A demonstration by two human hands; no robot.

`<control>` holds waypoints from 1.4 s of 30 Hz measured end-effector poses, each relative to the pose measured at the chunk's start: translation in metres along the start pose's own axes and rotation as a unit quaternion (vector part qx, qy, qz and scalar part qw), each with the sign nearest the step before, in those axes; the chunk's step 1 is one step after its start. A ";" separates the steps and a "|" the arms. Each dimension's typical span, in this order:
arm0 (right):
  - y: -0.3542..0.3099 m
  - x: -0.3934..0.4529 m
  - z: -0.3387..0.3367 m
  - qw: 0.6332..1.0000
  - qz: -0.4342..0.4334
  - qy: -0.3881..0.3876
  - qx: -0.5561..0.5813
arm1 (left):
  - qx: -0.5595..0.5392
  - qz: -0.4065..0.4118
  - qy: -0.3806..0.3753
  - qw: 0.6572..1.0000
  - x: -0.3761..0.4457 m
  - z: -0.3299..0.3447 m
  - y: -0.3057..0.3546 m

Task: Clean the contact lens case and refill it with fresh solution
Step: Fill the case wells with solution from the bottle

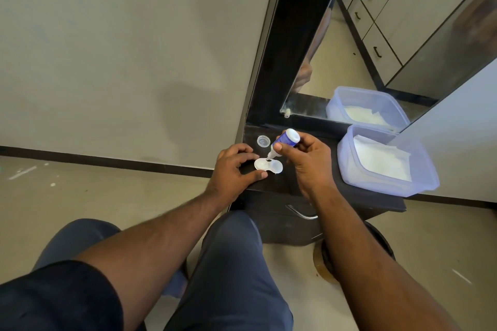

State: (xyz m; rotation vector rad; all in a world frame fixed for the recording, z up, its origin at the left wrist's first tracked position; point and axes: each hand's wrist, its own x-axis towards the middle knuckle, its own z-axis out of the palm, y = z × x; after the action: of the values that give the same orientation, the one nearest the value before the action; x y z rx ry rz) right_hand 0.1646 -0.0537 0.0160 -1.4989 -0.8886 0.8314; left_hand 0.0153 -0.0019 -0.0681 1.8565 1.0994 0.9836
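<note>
From the head camera, the white two-well plastic contact lens case (268,166) lies open on the black tabletop (317,183), near its front-left corner. The left hand (234,166) steadies the case, fingertips pinching its left end. The right hand (304,160) grasps a small blue-and-white solution bottle (285,141), tipped nozzle-down over the left well. A clear round cap (263,141) sits just behind, apart from the case. A lavender plastic tub of white tissues (387,161) stands to the right. This looks like the refilling step; next, the nozzle should shift to the right well, then the caps go on.
</note>
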 end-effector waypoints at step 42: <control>0.010 -0.005 0.001 1.000 0.005 0.017 0.004 | 0.031 0.023 0.011 0.999 -0.002 0.002 -0.003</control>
State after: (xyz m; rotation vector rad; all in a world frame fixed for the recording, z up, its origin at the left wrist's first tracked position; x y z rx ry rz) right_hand 0.1623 -0.0583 0.0063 -1.5070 -0.8527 0.8138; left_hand 0.0150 -0.0024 -0.0721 1.9325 1.1155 1.0089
